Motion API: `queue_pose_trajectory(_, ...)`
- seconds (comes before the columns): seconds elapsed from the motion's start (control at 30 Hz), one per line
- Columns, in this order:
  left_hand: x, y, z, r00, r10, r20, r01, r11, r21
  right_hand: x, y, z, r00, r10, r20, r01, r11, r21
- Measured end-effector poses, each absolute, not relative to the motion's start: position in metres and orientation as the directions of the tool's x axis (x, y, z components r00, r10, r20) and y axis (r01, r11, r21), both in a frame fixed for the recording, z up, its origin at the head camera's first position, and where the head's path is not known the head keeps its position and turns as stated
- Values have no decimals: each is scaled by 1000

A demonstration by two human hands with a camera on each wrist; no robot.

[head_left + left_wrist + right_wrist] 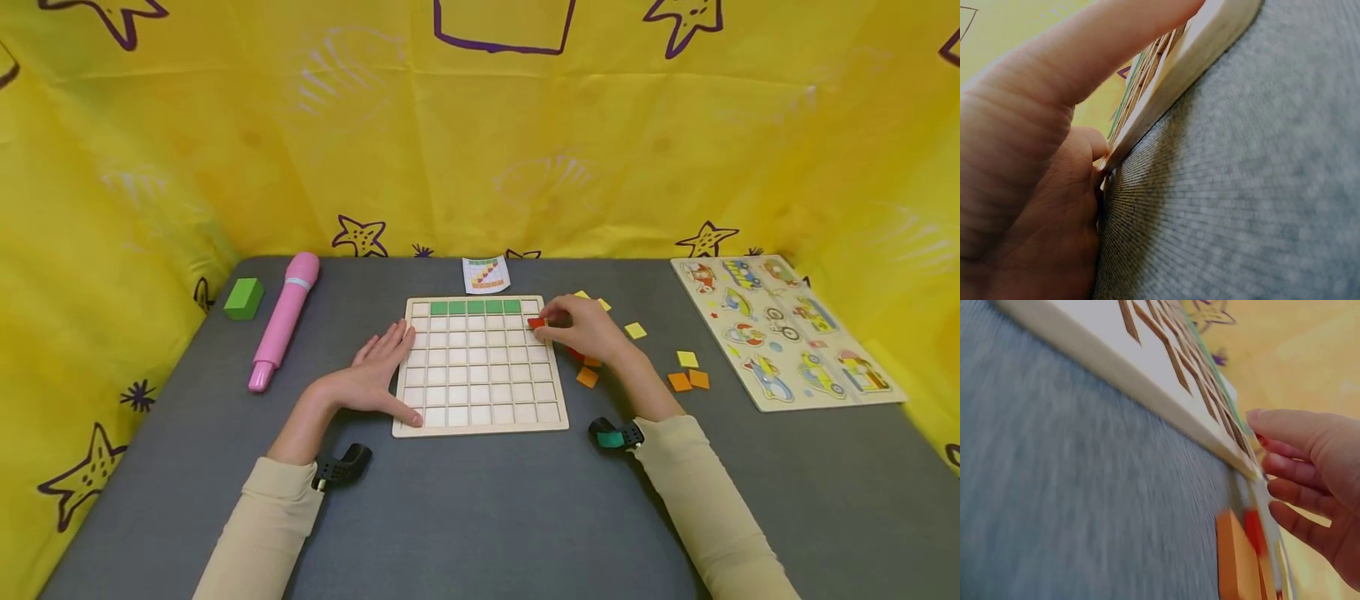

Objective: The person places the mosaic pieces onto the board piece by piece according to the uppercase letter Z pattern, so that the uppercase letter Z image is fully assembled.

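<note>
A wooden grid board (480, 422) lies on the table, with a row of several green tiles (476, 307) set along its top row. The left hand (371, 379) rests against the board's left side, fingers spread along the edge and thumb on the lower left corner. At the upper right of the grid, the right hand (585, 327) pinches a red tile (536, 322) between thumb and fingers, over the right column's second cell from the top. The right wrist view shows only a sliver of that tile, behind the thumb (1279, 425).
Right of the board lie loose orange tiles (587, 377) and yellow tiles (635, 331). A small pattern card (486, 275) sits behind the board. A pink microphone-like toy (283, 321) and green block (243, 298) are at left; a picture puzzle board (787, 333) is at right.
</note>
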State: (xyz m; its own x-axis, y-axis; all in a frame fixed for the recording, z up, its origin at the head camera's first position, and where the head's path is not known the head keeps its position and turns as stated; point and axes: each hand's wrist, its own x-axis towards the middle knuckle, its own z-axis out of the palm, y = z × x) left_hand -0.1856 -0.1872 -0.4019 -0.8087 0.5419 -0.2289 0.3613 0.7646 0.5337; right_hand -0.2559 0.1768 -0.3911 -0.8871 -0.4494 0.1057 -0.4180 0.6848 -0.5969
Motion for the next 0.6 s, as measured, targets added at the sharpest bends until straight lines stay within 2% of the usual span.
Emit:
queue_pose_trajectory(0.23,-184,-185,-399,-809,541,-230,360,766,533,-266,154,-390,-836,-539,103,-497,663,-560)
queue_pose_trajectory(0.47,-184,-184,-399,-809,538,-236,355,768,534,-273,148,-391,-754,-642,139,-613,610,-502)
queue_pose_trajectory(0.6,-184,-185,-399,-809,537,-239,352,767,536,-272,146,-392,-744,-645,173,-631,594,-500)
